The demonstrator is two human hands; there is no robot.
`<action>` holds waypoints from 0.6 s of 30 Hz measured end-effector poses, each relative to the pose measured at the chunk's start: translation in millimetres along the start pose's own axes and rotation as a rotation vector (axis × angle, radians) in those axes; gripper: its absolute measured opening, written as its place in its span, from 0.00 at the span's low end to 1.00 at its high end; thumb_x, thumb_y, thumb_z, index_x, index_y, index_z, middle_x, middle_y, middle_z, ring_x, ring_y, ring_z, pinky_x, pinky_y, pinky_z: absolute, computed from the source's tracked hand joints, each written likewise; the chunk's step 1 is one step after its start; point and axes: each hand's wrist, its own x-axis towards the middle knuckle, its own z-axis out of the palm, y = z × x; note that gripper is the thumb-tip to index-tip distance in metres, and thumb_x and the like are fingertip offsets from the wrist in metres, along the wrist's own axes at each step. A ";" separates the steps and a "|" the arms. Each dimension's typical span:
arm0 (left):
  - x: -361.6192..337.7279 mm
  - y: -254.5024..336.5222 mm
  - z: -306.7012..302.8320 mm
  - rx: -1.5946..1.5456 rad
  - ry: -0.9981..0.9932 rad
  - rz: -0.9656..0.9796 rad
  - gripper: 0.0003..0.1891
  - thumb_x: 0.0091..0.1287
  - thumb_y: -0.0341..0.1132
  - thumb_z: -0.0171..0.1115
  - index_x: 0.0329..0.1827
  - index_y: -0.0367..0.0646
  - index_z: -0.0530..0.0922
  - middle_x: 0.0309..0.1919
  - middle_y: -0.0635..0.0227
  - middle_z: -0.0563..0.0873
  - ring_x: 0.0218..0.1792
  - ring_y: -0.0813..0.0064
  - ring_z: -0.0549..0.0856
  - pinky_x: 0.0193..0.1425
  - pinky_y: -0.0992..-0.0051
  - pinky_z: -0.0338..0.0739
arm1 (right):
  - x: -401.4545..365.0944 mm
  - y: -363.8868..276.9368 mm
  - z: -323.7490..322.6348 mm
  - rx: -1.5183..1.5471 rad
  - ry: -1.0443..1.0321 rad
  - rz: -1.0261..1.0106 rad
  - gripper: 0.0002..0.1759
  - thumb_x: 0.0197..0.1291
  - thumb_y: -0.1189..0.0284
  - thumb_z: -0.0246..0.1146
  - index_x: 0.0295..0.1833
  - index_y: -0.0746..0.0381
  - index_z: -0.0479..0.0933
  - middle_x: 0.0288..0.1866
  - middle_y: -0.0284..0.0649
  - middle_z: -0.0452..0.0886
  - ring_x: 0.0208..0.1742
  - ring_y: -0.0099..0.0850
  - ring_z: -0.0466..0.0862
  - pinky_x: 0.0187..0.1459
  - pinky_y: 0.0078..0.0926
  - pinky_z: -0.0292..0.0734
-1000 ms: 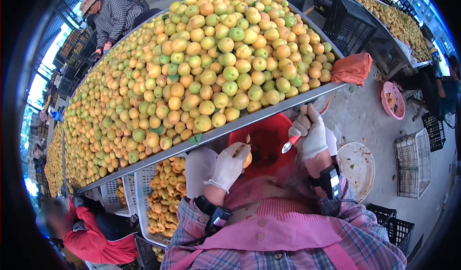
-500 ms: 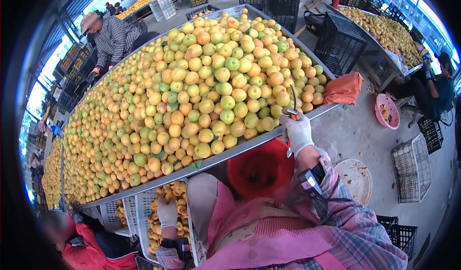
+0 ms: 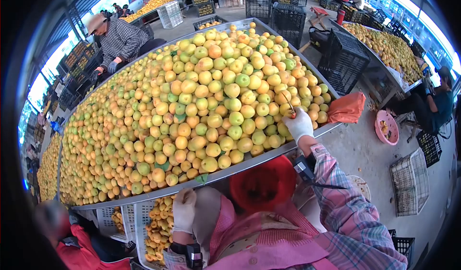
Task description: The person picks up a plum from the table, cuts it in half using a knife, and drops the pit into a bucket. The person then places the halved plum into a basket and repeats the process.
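My right hand (image 3: 299,125), in a white glove, is closed around a small curved knife (image 3: 292,111) at the near right edge of the fruit pile. Its thin blade points up over the apricots (image 3: 192,121), which are yellow, orange and partly green. My left hand (image 3: 184,209), also gloved in white, is beside my knee, at the right side of a white crate (image 3: 139,229). Halved apricots (image 3: 158,227) fill that crate. How the left fingers are set, and whether anything is in them, I cannot make out. A red bucket (image 3: 261,183) stands below the table edge, between my knees.
A metal rim (image 3: 259,153) borders the fruit table. An orange cloth (image 3: 346,107) hangs at its right corner. Black crates (image 3: 343,61), a pink basin (image 3: 386,127) and a white crate (image 3: 409,181) stand to the right. Co-workers sit at far left, lower left and right.
My left hand has come out of the crate of halved apricots, moving right towards my knee. My right hand has shifted slightly forward onto the fruit with the knife. The view has tilted slightly.
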 end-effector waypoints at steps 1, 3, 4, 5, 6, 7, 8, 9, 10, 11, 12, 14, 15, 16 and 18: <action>-0.8 3.7 4.5 0.001 0.005 -0.003 0.10 0.66 0.30 0.62 0.48 0.35 0.80 0.38 0.65 0.85 0.41 0.74 0.83 0.47 0.76 0.76 | -1.8 -3.8 -2.0 0.002 -0.005 -0.003 0.29 0.48 0.62 0.69 0.55 0.67 0.77 0.44 0.52 0.84 0.46 0.45 0.85 0.50 0.34 0.78; -1.3 9.5 11.3 -0.047 -0.061 -0.022 0.10 0.66 0.30 0.63 0.48 0.36 0.80 0.38 0.63 0.86 0.41 0.74 0.83 0.47 0.77 0.76 | -9.7 -14.0 -14.5 0.274 0.027 0.034 0.29 0.47 0.66 0.70 0.54 0.69 0.76 0.43 0.51 0.84 0.44 0.42 0.86 0.49 0.31 0.79; -2.7 14.6 14.8 -0.116 -0.093 0.001 0.10 0.66 0.30 0.63 0.48 0.36 0.80 0.40 0.61 0.87 0.42 0.74 0.84 0.48 0.77 0.76 | -15.2 -24.8 -24.1 0.277 0.023 0.028 0.29 0.47 0.66 0.70 0.54 0.69 0.76 0.43 0.51 0.84 0.44 0.42 0.86 0.49 0.31 0.79; -6.2 24.6 17.5 -0.117 -0.085 -0.003 0.10 0.66 0.30 0.63 0.48 0.36 0.80 0.40 0.61 0.87 0.42 0.74 0.84 0.48 0.77 0.76 | -24.5 -36.1 -35.3 0.483 -0.054 0.103 0.26 0.50 0.67 0.70 0.54 0.68 0.76 0.40 0.47 0.83 0.38 0.36 0.84 0.41 0.28 0.78; -11.8 44.8 18.9 -0.113 -0.144 0.050 0.11 0.66 0.29 0.63 0.49 0.36 0.80 0.41 0.61 0.87 0.43 0.74 0.85 0.49 0.77 0.77 | -37.0 -45.4 -46.1 0.687 -0.134 0.184 0.24 0.52 0.69 0.70 0.54 0.67 0.77 0.36 0.43 0.83 0.32 0.30 0.82 0.33 0.25 0.77; -14.7 60.2 23.1 -0.108 -0.202 0.103 0.11 0.66 0.29 0.62 0.49 0.36 0.80 0.42 0.61 0.87 0.44 0.74 0.85 0.50 0.77 0.78 | -48.4 -51.4 -52.7 0.890 -0.215 0.266 0.22 0.55 0.70 0.70 0.54 0.67 0.77 0.33 0.39 0.82 0.26 0.24 0.81 0.25 0.22 0.76; -15.8 68.1 29.5 -0.230 -0.267 0.037 0.13 0.67 0.29 0.62 0.52 0.36 0.79 0.44 0.61 0.86 0.46 0.73 0.85 0.51 0.76 0.79 | -60.2 -53.1 -54.8 1.080 -0.358 0.297 0.20 0.58 0.71 0.68 0.56 0.63 0.76 0.28 0.35 0.80 0.21 0.19 0.76 0.17 0.16 0.67; -17.2 75.9 35.5 -0.352 -0.330 -0.029 0.14 0.68 0.30 0.61 0.55 0.36 0.78 0.47 0.60 0.86 0.48 0.72 0.85 0.53 0.76 0.79 | -77.4 -65.5 -63.6 1.180 -0.443 0.340 0.19 0.60 0.69 0.68 0.54 0.64 0.76 0.24 0.35 0.79 0.18 0.21 0.76 0.17 0.17 0.67; -17.9 85.5 42.7 -0.466 -0.401 -0.042 0.18 0.71 0.31 0.58 0.62 0.37 0.72 0.51 0.59 0.83 0.48 0.70 0.84 0.55 0.73 0.79 | -92.0 -72.9 -66.7 1.225 -0.526 0.361 0.17 0.61 0.66 0.67 0.52 0.64 0.77 0.23 0.35 0.79 0.17 0.22 0.75 0.17 0.17 0.67; -18.8 94.9 48.8 -0.580 -0.469 -0.056 0.22 0.74 0.33 0.55 0.69 0.37 0.67 0.55 0.57 0.80 0.49 0.68 0.83 0.56 0.70 0.79 | -105.8 -78.5 -67.9 1.269 -0.613 0.384 0.16 0.63 0.64 0.66 0.50 0.63 0.77 0.23 0.35 0.79 0.16 0.22 0.75 0.17 0.16 0.67; -20.2 105.0 52.8 -0.574 -0.458 -0.062 0.22 0.74 0.33 0.55 0.69 0.37 0.67 0.55 0.57 0.80 0.49 0.68 0.83 0.56 0.70 0.79 | -119.6 -82.7 -68.9 1.255 -0.693 0.382 0.17 0.64 0.62 0.65 0.49 0.63 0.78 0.22 0.36 0.79 0.16 0.23 0.75 0.17 0.17 0.68; -23.7 121.5 56.2 -0.764 -0.588 -0.091 0.27 0.76 0.38 0.52 0.75 0.38 0.59 0.60 0.55 0.76 0.53 0.67 0.82 0.59 0.68 0.78 | -141.1 -90.8 -68.0 1.231 -0.835 0.391 0.19 0.65 0.57 0.64 0.47 0.64 0.78 0.22 0.36 0.80 0.15 0.23 0.75 0.16 0.17 0.68; -24.3 122.6 54.7 -0.762 -0.576 -0.102 0.27 0.76 0.38 0.52 0.75 0.38 0.59 0.60 0.55 0.76 0.53 0.67 0.82 0.59 0.68 0.78 | -150.4 -98.4 -67.5 1.186 -0.859 0.404 0.20 0.64 0.56 0.65 0.47 0.64 0.78 0.20 0.35 0.79 0.13 0.23 0.74 0.15 0.16 0.68; -24.3 123.2 53.6 -0.800 -0.658 -0.135 0.28 0.77 0.39 0.51 0.76 0.39 0.57 0.60 0.55 0.76 0.53 0.67 0.81 0.59 0.67 0.78 | -155.5 -100.7 -68.7 1.092 -0.911 0.379 0.21 0.64 0.56 0.65 0.47 0.64 0.78 0.21 0.35 0.79 0.13 0.22 0.74 0.15 0.16 0.67; -27.1 123.0 51.8 -0.807 -0.743 -0.150 0.29 0.77 0.41 0.49 0.77 0.40 0.55 0.59 0.57 0.77 0.51 0.68 0.82 0.58 0.66 0.78 | -161.2 -103.6 -71.1 0.995 -0.969 0.355 0.21 0.64 0.55 0.65 0.47 0.64 0.78 0.21 0.35 0.79 0.13 0.22 0.74 0.15 0.15 0.67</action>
